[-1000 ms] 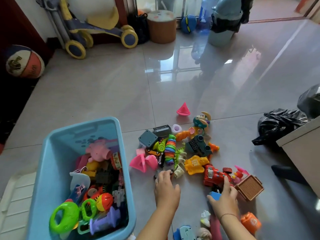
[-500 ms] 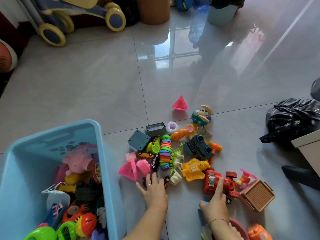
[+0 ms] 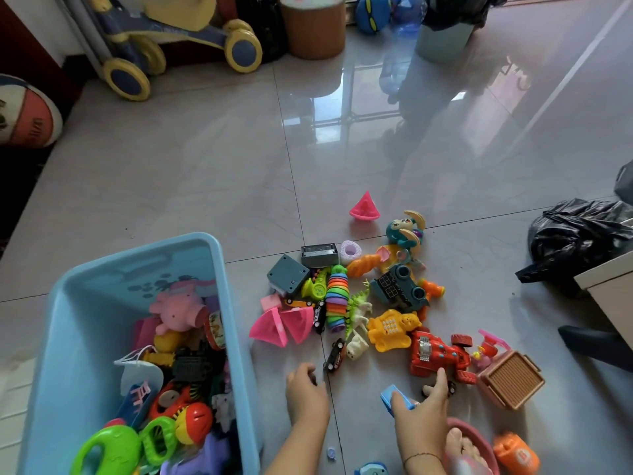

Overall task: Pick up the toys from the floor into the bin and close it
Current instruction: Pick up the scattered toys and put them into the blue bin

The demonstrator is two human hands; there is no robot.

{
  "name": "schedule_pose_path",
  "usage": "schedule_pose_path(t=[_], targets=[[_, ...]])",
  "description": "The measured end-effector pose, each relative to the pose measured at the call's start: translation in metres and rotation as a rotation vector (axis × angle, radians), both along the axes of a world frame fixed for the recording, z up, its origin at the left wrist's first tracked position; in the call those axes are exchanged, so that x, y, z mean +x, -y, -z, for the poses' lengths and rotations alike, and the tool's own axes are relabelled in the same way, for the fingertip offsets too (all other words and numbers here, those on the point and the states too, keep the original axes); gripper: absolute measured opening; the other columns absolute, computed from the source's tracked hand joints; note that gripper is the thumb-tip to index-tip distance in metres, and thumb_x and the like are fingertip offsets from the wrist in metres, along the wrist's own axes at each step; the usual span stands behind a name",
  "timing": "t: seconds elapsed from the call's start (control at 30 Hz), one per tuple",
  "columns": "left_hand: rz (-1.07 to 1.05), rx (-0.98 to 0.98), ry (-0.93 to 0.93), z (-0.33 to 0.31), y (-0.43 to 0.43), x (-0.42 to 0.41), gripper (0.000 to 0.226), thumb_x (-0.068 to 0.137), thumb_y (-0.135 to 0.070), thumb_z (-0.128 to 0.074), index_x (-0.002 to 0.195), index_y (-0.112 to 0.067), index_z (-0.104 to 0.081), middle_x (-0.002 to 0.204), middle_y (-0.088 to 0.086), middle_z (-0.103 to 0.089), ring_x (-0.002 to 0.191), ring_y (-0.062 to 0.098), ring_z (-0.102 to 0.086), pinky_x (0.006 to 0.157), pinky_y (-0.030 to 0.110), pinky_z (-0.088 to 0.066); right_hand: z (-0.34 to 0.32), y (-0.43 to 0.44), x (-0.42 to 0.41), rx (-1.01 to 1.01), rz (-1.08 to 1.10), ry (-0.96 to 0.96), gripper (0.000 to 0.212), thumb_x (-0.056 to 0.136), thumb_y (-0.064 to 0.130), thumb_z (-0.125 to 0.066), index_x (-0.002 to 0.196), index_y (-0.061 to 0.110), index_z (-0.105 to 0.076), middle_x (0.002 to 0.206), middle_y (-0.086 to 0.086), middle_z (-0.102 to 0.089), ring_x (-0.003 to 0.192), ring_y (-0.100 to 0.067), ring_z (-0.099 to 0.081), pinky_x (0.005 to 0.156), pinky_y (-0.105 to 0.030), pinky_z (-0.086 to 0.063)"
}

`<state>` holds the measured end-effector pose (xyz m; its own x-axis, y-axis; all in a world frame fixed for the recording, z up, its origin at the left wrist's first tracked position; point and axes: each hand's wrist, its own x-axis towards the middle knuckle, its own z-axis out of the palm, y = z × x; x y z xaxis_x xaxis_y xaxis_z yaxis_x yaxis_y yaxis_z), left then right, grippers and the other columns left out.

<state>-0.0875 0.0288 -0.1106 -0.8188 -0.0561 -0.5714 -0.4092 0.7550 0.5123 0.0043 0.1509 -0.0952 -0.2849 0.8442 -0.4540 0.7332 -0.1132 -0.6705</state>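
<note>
A light blue bin (image 3: 219,269) stands open at the lower left, half full of toys, with a pink pig (image 3: 178,310) on top. To its right a pile of toys lies on the floor: a rainbow slug (image 3: 336,299), a yellow phone (image 3: 392,329), a red car (image 3: 436,354) and a brown basket (image 3: 510,378). My left hand (image 3: 306,394) rests with curled fingers just short of a small black car (image 3: 335,355); its palm is hidden. My right hand (image 3: 423,407) has its thumb on a blue block (image 3: 390,395), and its forefinger touches the red car.
A black plastic bag (image 3: 575,241) and a furniture corner (image 3: 609,296) stand at the right. A basketball (image 3: 24,114), a ride-on toy (image 3: 171,39) and a brown stool (image 3: 313,25) line the far wall. An orange toy (image 3: 515,454) lies by my right arm.
My left hand has drawn back off the black car, and its fingers have curled. The blue block now shows tilted up under my right thumb. The view has tipped downward.
</note>
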Motion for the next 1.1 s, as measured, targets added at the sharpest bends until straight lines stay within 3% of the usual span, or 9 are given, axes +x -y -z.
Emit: schedule_pose_path(t=[0.13,0.23,0.3,0.37,0.43,0.53,0.7,0.87,1.1], targets=[[-0.064,0.332,-0.259,-0.077,-0.006,-0.007,0.032,0.084,-0.008,-0.064,0.112,-0.023,-0.06,0.107,-0.008,-0.055,0.099,0.01,-0.053,0.085,0.02,-0.041,-0.036,0.019,-0.023,-0.113,0.017,-0.122,0.046,0.085,0.015,-0.063,0.129,0.014,-0.049,0.103,-0.006,-0.062,0.089,-0.021,-0.055,0.073,-0.031,-0.043],[-0.196,0.369,-0.474,-0.131,0.024,-0.017,0.029,0.085,-0.011,-0.065,0.11,-0.025,-0.061,0.108,-0.01,-0.055,0.098,0.009,-0.052,0.08,0.013,-0.039,-0.08,0.043,-0.05,-0.148,-0.091,-0.271,0.011,0.089,0.015,-0.058,0.099,0.018,-0.063,0.095,-0.002,-0.063,0.08,-0.01,-0.056,0.06,-0.023,-0.043],[-0.306,0.334,-0.607,-0.156,0.057,-0.027,0.029,0.084,-0.008,-0.065,0.11,-0.022,-0.061,0.109,-0.005,-0.055,0.097,0.012,-0.052,0.08,0.012,-0.038,-0.111,0.067,-0.066,-0.178,-0.181,-0.394,0.009,0.09,0.013,-0.057,0.091,0.018,-0.064,0.091,0.002,-0.062,0.079,-0.006,-0.055,0.058,-0.015,-0.044],[-0.426,0.258,-0.682,-0.165,0.097,-0.036,0.03,0.083,-0.009,-0.066,0.109,-0.021,-0.061,0.111,0.002,-0.059,0.097,0.02,-0.055,0.087,0.028,-0.044,-0.134,0.099,-0.076,-0.217,-0.31,-0.492,0.01,0.089,0.013,-0.056,0.089,0.018,-0.065,0.087,0.005,-0.064,0.08,-0.008,-0.057,0.063,-0.013,-0.046],[-0.54,0.215,-0.662,-0.168,0.13,-0.042,0.028,0.083,-0.016,-0.066,0.11,-0.024,-0.061,0.114,0.008,-0.062,0.102,0.028,-0.058,0.093,0.042,-0.047,-0.15,0.13,-0.079,-0.255,-0.492,-0.538,0.009,0.09,0.017,-0.056,0.093,0.02,-0.064,0.09,0.008,-0.064,0.085,-0.006,-0.059,0.071,-0.013,-0.047],[-0.616,0.206,-0.619,-0.176,0.153,-0.038,0.031,0.087,-0.023,-0.062,0.118,-0.02,-0.06,0.125,0.008,-0.06,0.114,0.025,-0.055,0.099,0.042,-0.045,-0.15,0.161,-0.075,-0.168,-0.69,-0.529,0.016,0.088,0.023,-0.058,0.104,0.027,-0.059,0.108,0.012,-0.057,0.103,0.002,-0.052,0.087,-0.003,-0.037],[-0.359,0.23,-0.77,-0.185,0.115,-0.015,0.03,0.087,-0.017,-0.063,0.117,-0.015,-0.061,0.12,0.006,-0.06,0.111,0.023,-0.055,0.1,0.038,-0.043,-0.111,0.128,-0.057,0.039,-0.554,-0.374,0.041,0.078,0.029,-0.059,0.117,0.018,-0.056,0.12,0.002,-0.05,0.114,-0.01,-0.046,0.105,-0.026,-0.036],[0.062,0.296,-0.569,-0.138,0.041,0.009,0.042,0.087,-0.021,-0.064,0.128,-0.018,-0.055,0.129,-0.008,-0.048,0.119,0.006,-0.044,0.103,0.021,-0.034,-0.063,0.037,-0.031,0.208,-0.44,-0.057,0.055,0.076,0.02,-0.072,0.127,0.015,-0.051,0.135,-0.01,-0.045,0.125,-0.026,-0.043,0.106,-0.039,-0.036],[0.194,0.074,-0.119,-0.029,-0.008,-0.001,0.054,0.088,-0.034,-0.061,0.137,-0.021,-0.044,0.138,-0.004,-0.045,0.125,0.015,-0.043,0.101,0.025,-0.036,-0.016,-0.042,-0.04,0.433,-0.802,0.371,0.078,0.08,0.044,-0.066,0.145,0.03,-0.025,0.154,-0.004,-0.019,0.142,-0.025,-0.02,0.117,-0.042,-0.016]])
